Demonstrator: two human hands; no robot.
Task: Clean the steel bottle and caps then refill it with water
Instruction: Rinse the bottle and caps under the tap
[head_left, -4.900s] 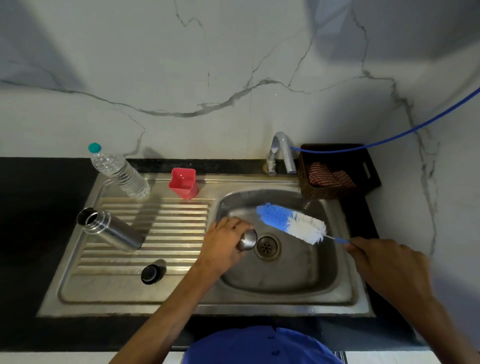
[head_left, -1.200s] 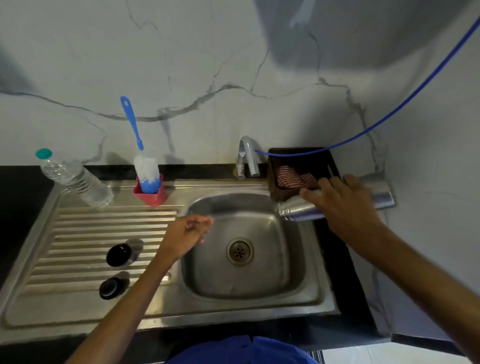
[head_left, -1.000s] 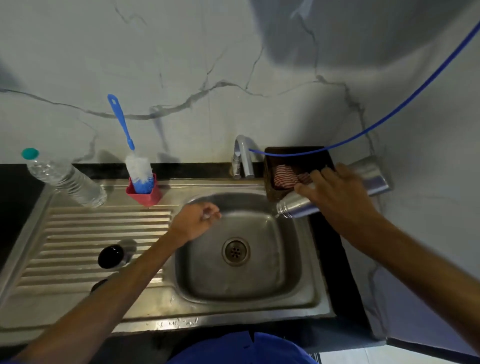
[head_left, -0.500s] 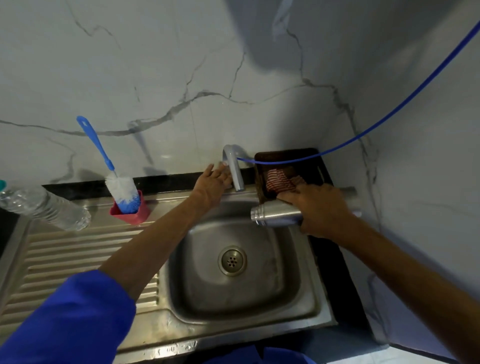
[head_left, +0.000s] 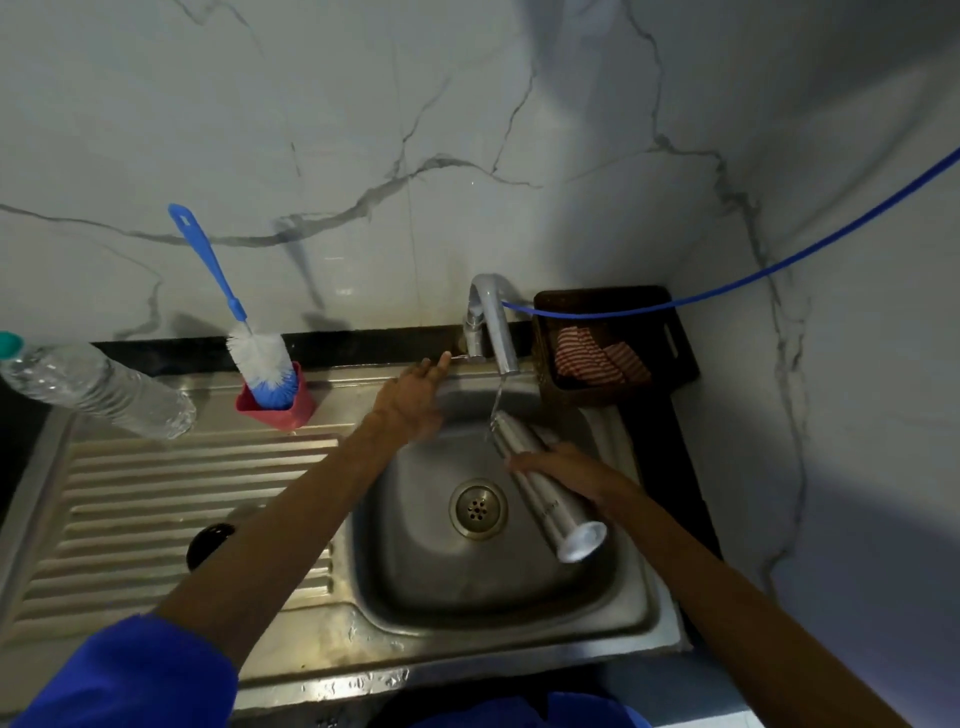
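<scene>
White marble-veined tiles back a black worktop with a steel sink set into it. Over the basin, the right hand makes its grip around the middle of the steel bottle, fingers curled over the barrel. The bottle lies tilted, its open mouth up beyond the grip, directly under the tap, and its base down on the near side of the grip, just beside the drain. A thin stream of water falls from the spout onto the bottle's mouth. The left hand reaches out left of the grip, fingers straight and spread, one fingertip touching the tap's lever; it holds nothing. Far left of the grip, on the ribbed drainboard, a black cap lies partly hidden by the left forearm. Beyond it a bottle brush stands in a red holder, and a plastic water bottle stands at the edge. Right of the tap sits a dark basket with a striped cloth, a blue hose running across it.
</scene>
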